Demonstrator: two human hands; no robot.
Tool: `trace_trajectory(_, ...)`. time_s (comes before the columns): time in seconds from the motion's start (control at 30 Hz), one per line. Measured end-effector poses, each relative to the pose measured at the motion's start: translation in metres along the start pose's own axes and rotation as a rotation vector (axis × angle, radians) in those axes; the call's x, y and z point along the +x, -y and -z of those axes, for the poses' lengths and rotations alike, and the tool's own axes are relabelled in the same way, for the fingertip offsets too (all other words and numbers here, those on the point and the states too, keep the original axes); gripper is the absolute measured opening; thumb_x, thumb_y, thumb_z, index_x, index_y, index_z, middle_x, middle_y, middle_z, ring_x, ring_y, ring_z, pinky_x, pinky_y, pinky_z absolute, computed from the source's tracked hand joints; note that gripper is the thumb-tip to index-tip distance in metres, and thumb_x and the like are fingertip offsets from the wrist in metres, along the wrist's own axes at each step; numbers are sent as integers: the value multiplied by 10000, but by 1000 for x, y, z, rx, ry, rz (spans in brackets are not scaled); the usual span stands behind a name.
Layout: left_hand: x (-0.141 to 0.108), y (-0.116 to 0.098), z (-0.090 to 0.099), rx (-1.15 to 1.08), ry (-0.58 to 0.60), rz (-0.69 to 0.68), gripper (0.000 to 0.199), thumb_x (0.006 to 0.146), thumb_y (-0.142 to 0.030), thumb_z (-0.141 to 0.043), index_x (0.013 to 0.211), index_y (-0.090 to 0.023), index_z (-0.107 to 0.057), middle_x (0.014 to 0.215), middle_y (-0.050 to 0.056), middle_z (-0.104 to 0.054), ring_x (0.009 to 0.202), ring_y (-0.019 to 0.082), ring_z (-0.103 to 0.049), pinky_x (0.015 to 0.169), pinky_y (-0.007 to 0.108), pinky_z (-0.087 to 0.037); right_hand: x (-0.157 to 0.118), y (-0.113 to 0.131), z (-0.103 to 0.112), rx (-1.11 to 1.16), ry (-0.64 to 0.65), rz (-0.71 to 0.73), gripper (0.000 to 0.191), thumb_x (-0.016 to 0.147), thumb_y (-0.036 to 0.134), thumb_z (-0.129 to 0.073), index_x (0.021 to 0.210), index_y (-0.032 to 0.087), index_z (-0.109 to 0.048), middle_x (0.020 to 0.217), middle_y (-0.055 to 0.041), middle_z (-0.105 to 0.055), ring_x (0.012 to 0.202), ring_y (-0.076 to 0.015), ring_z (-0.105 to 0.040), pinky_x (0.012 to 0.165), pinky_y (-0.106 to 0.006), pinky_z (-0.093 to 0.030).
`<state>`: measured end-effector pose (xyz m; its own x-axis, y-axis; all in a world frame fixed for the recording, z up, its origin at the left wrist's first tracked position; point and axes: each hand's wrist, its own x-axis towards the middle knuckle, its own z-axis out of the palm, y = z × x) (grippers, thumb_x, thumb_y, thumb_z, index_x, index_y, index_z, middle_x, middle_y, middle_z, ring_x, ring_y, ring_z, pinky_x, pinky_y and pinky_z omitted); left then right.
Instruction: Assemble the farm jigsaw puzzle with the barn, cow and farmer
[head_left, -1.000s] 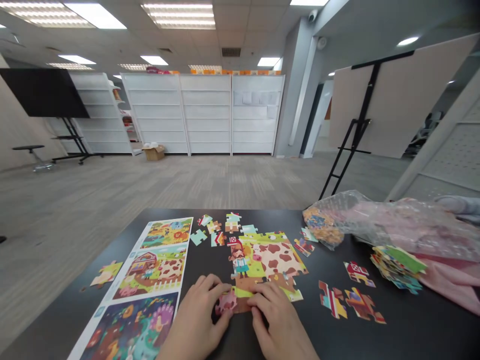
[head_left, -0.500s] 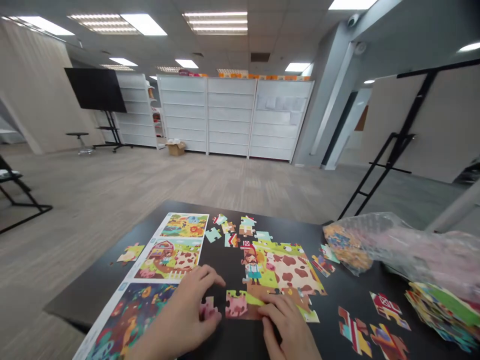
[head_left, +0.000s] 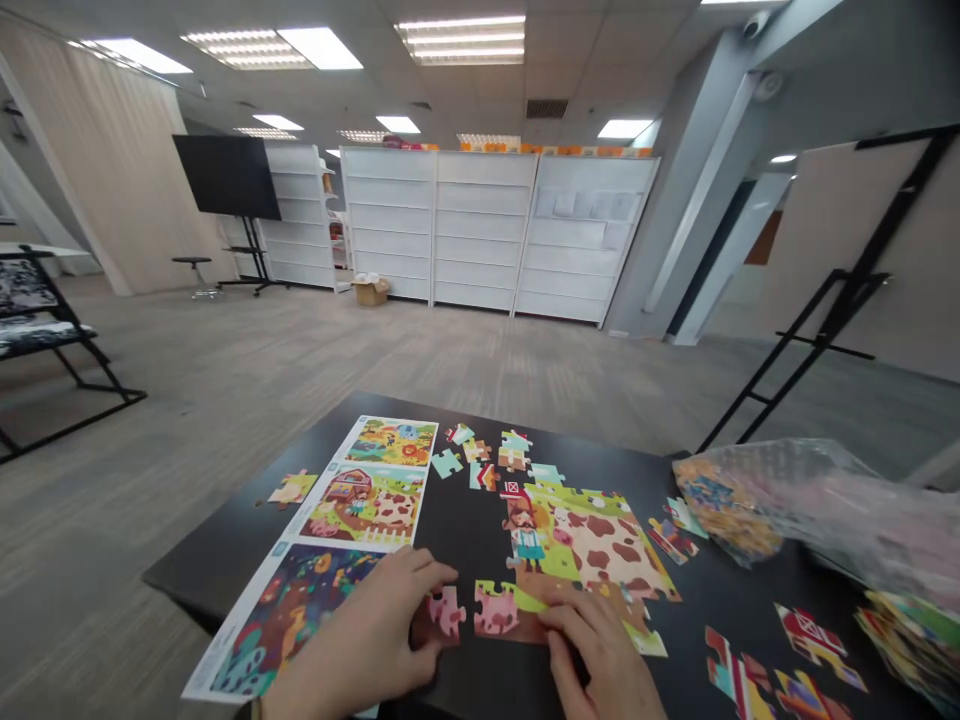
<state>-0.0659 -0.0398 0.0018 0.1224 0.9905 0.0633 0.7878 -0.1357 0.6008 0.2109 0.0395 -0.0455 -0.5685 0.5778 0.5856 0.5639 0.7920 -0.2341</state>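
Note:
My left hand [head_left: 367, 625] curls round a pink pig puzzle piece [head_left: 448, 612] flat on the table, thumb at its lower edge. A small gap parts it from a joined strip of puzzle pieces [head_left: 496, 608] with a pig's face. My right hand [head_left: 596, 640] has its fingertips closed on the right part of that strip, partly hiding it. Directly above is the joined puzzle section [head_left: 607, 540] with a cow and a farmer. To the left lies the picture sheet [head_left: 371, 500], its lower part under my left hand.
Loose puzzle pieces [head_left: 484, 475] lie beyond the joined section, others [head_left: 814, 640] at the right. A plastic bag of pieces [head_left: 731, 505] and a stack of pieces [head_left: 911, 640] stand at the right edge. One light piece [head_left: 294, 488] lies left of the sheet.
The pig piece has slid right with my left hand, closer to the joined strip, and more of it shows. My right hand stays on the strip. The camera view has turned slightly left.

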Motion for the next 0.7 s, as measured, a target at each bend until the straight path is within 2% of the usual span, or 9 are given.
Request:
trace_trajectory(0.17, 6, -2, -5, -54, -8, -50, 527, 753, -79, -603, 1247, -260, -633, 1117, 38, -630, 1055, 224, -597, 933, 318, -476, 1, 6, 2, 15, -16, -8, 216, 895, 108, -515, 950, 253, -666, 999, -48, -740, 918, -222, -724, 803, -347, -613)
trace_trajectory(0.27, 11, -7, -6, -56, 18, -64, 421, 742, -74, -593, 1117, -246, -676, 1080, 30, -615, 1022, 210, -596, 897, 293, -476, 2, 8, 3, 28, -5, -17, 220, 892, 96, -503, 931, 245, -661, 985, -52, -735, 897, -218, -719, 778, -339, -610)
trace_trajectory(0.4, 15, -15, -5, -31, 40, -80, 331, 751, -68, -572, 1006, -235, -699, 1070, 26, -598, 1012, 198, -591, 887, 277, -470, 2, 8, 4, 39, 41, -64, 234, 898, 84, -508, 957, 245, -668, 1012, -52, -728, 933, -217, -708, 821, -341, -599)
trace_trajectory(0.7, 14, -17, 1, 33, 45, -119, 328, 734, -30, -577, 897, -263, -739, 1047, 4, -613, 979, 181, -605, 882, 273, -468, 0, 13, 7, 87, 103, -126, 240, 918, 79, -487, 973, 239, -657, 1053, -62, -706, 991, -228, -683, 863, -365, -583)
